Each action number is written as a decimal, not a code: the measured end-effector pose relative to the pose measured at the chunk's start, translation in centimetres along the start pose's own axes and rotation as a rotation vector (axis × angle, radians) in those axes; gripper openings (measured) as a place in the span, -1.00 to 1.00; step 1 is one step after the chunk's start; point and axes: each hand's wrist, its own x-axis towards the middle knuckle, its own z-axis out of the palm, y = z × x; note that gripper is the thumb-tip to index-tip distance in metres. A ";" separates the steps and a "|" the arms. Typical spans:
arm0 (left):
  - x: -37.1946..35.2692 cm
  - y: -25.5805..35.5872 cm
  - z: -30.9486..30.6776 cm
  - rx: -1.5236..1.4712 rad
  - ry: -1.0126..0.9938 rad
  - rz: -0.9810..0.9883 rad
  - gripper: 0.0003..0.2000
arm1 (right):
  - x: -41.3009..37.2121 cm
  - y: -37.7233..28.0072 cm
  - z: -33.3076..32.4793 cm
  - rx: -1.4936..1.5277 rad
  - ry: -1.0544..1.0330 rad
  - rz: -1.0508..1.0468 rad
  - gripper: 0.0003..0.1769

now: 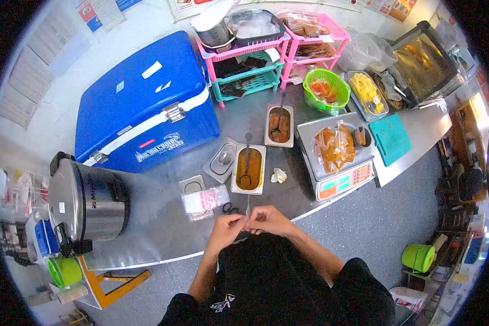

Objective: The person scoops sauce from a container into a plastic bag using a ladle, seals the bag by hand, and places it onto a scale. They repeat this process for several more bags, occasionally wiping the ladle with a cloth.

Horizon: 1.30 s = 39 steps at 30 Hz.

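My left hand [227,229] and my right hand [270,220] meet at the table's front edge, fingertips pinched together. Between them they hold a thin, clear piece of plastic [248,208], seen nearly edge-on; its full shape is hidden. Black-handled scissors [230,209] lie just beyond my left hand, partly covered. Left of them, a packet of clear bags with red print [205,200] rests across a metal lid [192,186]. Straight ahead stands a metal pan of orange-brown sauce [256,173] with a ladle [248,157] in it. A crumpled white tissue [279,175] lies to its right.
A scale [343,183] carries filled sauce bags [335,149]. Behind are another sauce pan [279,126], a green basket [327,89], a yellow-food tray [368,93] and pink racks [247,53]. A blue cooler [146,103] and large steel pot [89,201] stand left; a teal board [390,139] lies right.
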 end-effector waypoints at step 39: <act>-0.8 5.0 -2.1 0.961 0.100 0.489 -0.49 | 3.5 2.0 4.3 -0.925 0.344 -0.221 -0.57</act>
